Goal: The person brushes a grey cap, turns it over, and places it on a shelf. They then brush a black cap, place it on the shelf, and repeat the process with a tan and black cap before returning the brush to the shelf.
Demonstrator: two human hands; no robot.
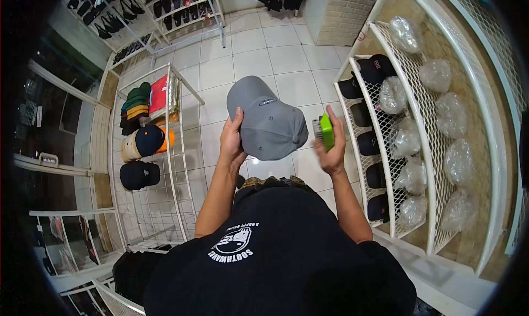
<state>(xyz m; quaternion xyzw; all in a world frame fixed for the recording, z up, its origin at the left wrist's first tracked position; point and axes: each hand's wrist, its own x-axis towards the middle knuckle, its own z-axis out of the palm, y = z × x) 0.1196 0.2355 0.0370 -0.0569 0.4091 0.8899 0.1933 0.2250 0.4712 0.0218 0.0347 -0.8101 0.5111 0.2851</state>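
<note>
Your left hand (231, 142) pinches the grey cap (268, 120) by one edge, right hand (332, 150) wrapped around the green brush (327, 131); brush hard and the cap probably twists loose.

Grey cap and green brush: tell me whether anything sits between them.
Nothing visible does. The left hand holds the grey cap up by its edge, and the green brush in the right hand sits just beside the cap's right side, only open air between.
</note>
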